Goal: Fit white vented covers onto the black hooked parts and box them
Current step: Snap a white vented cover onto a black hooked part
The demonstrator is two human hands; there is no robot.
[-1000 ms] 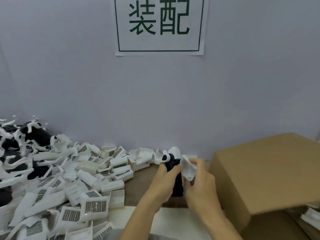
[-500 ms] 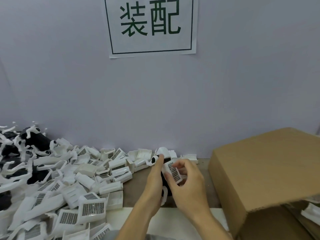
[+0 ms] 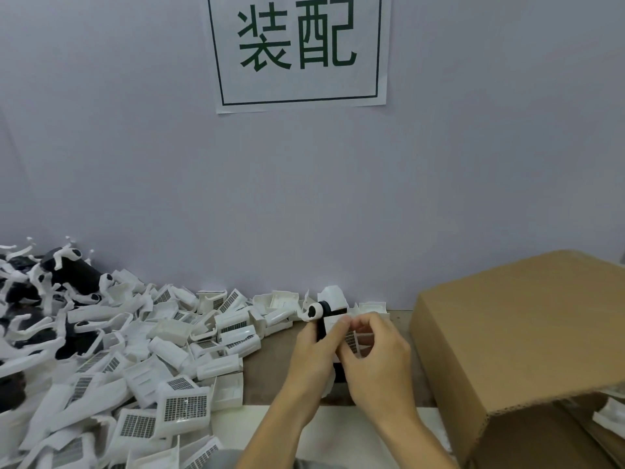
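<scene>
The black hooked part (image 3: 321, 324) is up off the table between my two hands, just left of the cardboard box (image 3: 507, 333), which I'll use as my landmark. My left hand (image 3: 314, 353) is wrapped round the part's left side, fingers curled about it, with its white-and-black rounded end poking out above my knuckles. My right hand (image 3: 375, 357) pinches the white vented cover (image 3: 350, 338) against the part's right face: thumb and fingertips close on the cover's edges, and its dark grille shows between my fingers. The cover lies touching the part, but I cannot tell whether it is fully seated, since my fingers hide the joint. The part's lower black end shows beneath my palms.

Well to the left of the box, a heap of loose white covers (image 3: 182, 406) spreads over the table, many with their grilles facing up. Farther from the box still, at the far left edge, lie more black parts (image 3: 72, 275) with white hooks, tangled among the covers. A few white pieces sit along the wall just left of the box's far corner. The box has its brown flap (image 3: 541, 319) tilted up toward me, and below that flap, at the box's near right, a bit of white plastic (image 3: 608, 416) shows inside. On the wall above and left of the box hangs a paper sign (image 3: 299, 50) with green characters.
</scene>
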